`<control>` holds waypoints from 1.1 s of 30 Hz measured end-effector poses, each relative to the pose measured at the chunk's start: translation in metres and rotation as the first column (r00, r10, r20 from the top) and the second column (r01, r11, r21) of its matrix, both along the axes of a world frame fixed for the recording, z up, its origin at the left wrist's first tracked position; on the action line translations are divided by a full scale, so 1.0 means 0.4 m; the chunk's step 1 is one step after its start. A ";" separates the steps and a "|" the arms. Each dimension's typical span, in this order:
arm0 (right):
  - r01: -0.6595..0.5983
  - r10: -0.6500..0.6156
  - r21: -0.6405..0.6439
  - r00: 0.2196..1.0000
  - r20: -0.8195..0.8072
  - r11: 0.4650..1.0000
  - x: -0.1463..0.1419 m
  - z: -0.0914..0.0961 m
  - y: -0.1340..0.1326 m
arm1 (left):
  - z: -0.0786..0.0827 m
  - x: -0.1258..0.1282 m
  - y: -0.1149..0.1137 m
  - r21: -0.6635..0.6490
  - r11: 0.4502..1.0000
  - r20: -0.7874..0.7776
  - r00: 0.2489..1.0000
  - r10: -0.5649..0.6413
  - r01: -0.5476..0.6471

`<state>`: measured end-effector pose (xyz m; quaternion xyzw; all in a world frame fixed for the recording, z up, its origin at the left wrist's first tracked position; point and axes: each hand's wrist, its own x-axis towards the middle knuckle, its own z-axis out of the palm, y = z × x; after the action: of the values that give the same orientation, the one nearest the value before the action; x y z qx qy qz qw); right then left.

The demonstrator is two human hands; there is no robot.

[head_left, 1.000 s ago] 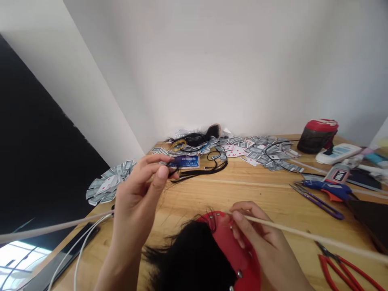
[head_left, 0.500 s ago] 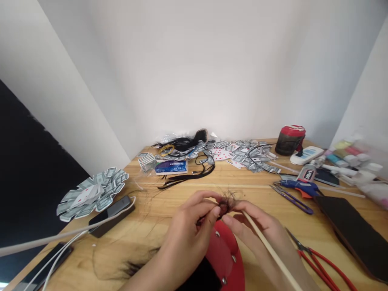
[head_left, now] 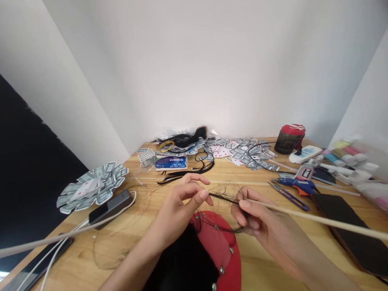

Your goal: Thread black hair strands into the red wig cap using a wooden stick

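My left hand (head_left: pixel 178 210) pinches one end of a thin black hair strand (head_left: pixel 223 197) between thumb and forefinger. The strand stretches across to my right hand (head_left: pixel 257 214), whose fingers are closed on it and on a long thin wooden stick (head_left: pixel 321 220) pointing off to the right. A looser loop of dark hair hangs from the right fingers. Below both hands lies a red rounded piece (head_left: pixel 235 264) with silver studs along its edge. Black hair (head_left: pixel 178 262) covers its left part, partly behind my left forearm.
At right lie purple-handled snips (head_left: pixel 291 198), a blue glue gun (head_left: pixel 295 184), a glue tube (head_left: pixel 305 171) and a dark flat slab (head_left: pixel 348 228). Scattered cut cards (head_left: pixel 242 151) and a blue packet (head_left: pixel 171 163) are at the back. A card flower (head_left: pixel 91 188) and cables (head_left: pixel 75 230) stand left.
My hands have moved apart, drawing the hair strand out between them. The wooden stick has swung from steep to nearly level. My right forearm now hides the red-handled tool.
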<state>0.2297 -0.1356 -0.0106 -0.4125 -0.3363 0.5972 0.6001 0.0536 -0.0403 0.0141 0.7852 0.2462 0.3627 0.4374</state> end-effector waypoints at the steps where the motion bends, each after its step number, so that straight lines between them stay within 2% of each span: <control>1: -0.020 0.020 0.002 0.999 0.028 1.000 0.009 0.003 0.000 | -0.001 -0.002 0.005 -0.021 1.000 0.005 1.000 -0.013 0.013; 5: -0.026 0.023 0.007 0.953 0.301 1.000 0.051 0.008 -0.002 | -0.003 -0.014 0.028 -0.186 0.981 0.047 0.997 -0.055 0.063; 7: 0.042 -0.042 0.011 0.894 0.445 0.999 0.073 0.004 -0.003 | 0.002 -0.026 0.043 -0.303 0.948 0.079 0.994 -0.074 0.095; 9: 0.144 -0.143 0.037 0.852 0.504 0.989 0.093 -0.001 -0.002 | 0.009 -0.040 0.059 -0.359 0.928 0.102 0.992 -0.067 0.100; 13: 0.306 -0.324 0.111 0.856 0.402 0.946 0.111 -0.006 0.008 | 0.020 -0.059 0.083 -0.320 0.946 0.080 0.996 -0.029 0.053; 16: 0.381 -0.402 0.130 0.867 0.292 0.915 0.115 -0.005 0.019 | 0.016 -0.059 0.101 -0.280 0.960 0.088 0.996 -0.002 0.026; 19: 0.457 -0.477 0.137 0.844 0.244 0.879 0.132 -0.011 0.038 | 0.009 -0.059 0.130 -0.325 0.946 0.149 0.986 0.068 -0.016; 21: 0.513 -0.532 0.141 0.808 0.255 0.847 0.154 -0.021 0.053 | 0.006 -0.064 0.155 -0.413 0.910 0.229 0.963 0.138 -0.032; 23: 0.569 -0.589 0.161 0.755 0.289 0.807 0.182 -0.034 0.065 | 0.009 -0.074 0.180 -0.532 0.845 0.315 0.916 0.250 -0.048; 25: 0.635 -0.663 0.203 0.676 0.322 0.746 0.207 -0.044 0.071 | 0.017 -0.086 0.199 -0.629 0.772 0.367 0.841 0.397 -0.089; 27: 0.643 -0.690 0.281 0.567 0.450 0.713 0.221 -0.049 0.068 | 0.026 -0.094 0.209 -0.672 0.727 0.395 0.763 0.511 -0.139; 29: 0.555 -0.621 0.345 0.444 0.646 0.757 0.214 -0.049 0.058 | 0.031 -0.092 0.205 -0.655 0.736 0.416 0.731 0.540 -0.172; 31: 0.412 -0.492 0.340 0.351 0.796 0.845 0.186 -0.045 0.041 | 0.029 -0.077 0.184 -0.582 0.787 0.418 0.756 0.504 -0.204; 33: 0.249 -0.381 0.304 0.368 0.848 0.919 0.141 -0.041 0.022 | 0.018 -0.049 0.144 -0.462 0.855 0.385 0.816 0.431 -0.234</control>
<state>0.2860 -0.1269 -0.0271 -0.6828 -0.5528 0.1391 0.4569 0.0340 0.0172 0.0214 0.5104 0.3351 0.5592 0.5608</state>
